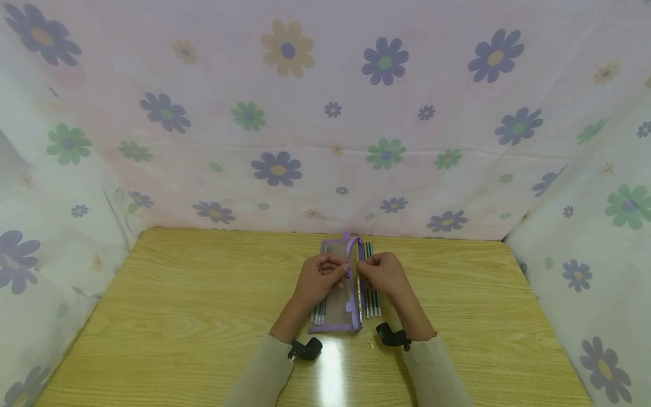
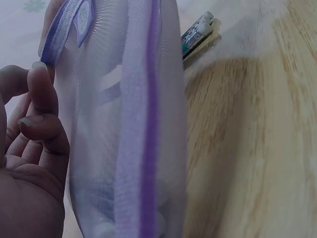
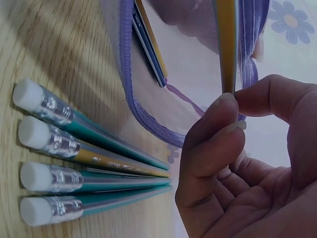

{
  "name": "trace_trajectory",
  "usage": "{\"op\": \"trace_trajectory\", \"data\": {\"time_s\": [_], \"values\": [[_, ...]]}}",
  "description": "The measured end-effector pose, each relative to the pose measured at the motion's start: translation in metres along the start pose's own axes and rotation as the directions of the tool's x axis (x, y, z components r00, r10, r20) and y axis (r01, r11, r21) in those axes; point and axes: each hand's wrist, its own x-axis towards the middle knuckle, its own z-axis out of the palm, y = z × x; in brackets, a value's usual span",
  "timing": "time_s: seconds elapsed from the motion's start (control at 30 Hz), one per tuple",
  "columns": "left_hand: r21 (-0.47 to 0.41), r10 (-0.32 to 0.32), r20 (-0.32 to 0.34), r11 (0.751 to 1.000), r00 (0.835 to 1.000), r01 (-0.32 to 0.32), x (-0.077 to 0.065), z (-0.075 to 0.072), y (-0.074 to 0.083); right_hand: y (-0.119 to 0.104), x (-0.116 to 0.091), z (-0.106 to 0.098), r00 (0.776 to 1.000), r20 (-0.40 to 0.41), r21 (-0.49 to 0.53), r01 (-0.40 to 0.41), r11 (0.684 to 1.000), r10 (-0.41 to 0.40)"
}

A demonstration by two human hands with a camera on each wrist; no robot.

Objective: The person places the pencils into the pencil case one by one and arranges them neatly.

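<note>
Head feed first, and I've got a purple-trimmed mesh pouch (image 1: 333, 328) lying lengthwise on the wooden table (image 1: 203, 294), right between the two hands. The left hand (image 1: 319, 280) pinches the near side of its opening; the right hand (image 1: 385, 274), fingers bent, is at the other lip. Just right of the pouch lie four loose pencils (image 1: 374, 299), side by side, erasers toward the person, handy for the right hand, I'd say.

Over to my left wrist feed: fingertips meet at the zip tape (image 2: 62, 32), the other fingers curled loosely. That grip probably holds the mouth apart. The mesh fills most of this view, so I can't be sure how firm the pinch is.

Now my right wrist feed, and here's the good angle! Thumb and forefinger pinch a yellow pencil (image 3: 226, 44) by its end, the shaft lined up along the gaping mouth, presumably so it fits lengthwise. Beyond it, a dark blue pencil (image 3: 147, 44) shows through the opening.
</note>
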Motion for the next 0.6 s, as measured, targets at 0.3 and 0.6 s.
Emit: {"op": "trace_trajectory", "data": {"time_s": [0.3, 0.6], "values": [[-0.006, -0.002, 0.008, 1.000, 1.000, 0.002, -0.0010, -0.0001, 0.0004, 0.0008, -0.0006, 0.0027, 1.000, 0.023, -0.026, -0.004, 1.000, 0.005], [-0.011, 0.008, 0.006, 1.000, 1.000, -0.008, -0.0009, -0.0001, 0.0003, -0.0007, -0.0004, 0.0019, 0.999, 0.028, -0.058, 0.016, 0.998, -0.015]]}}
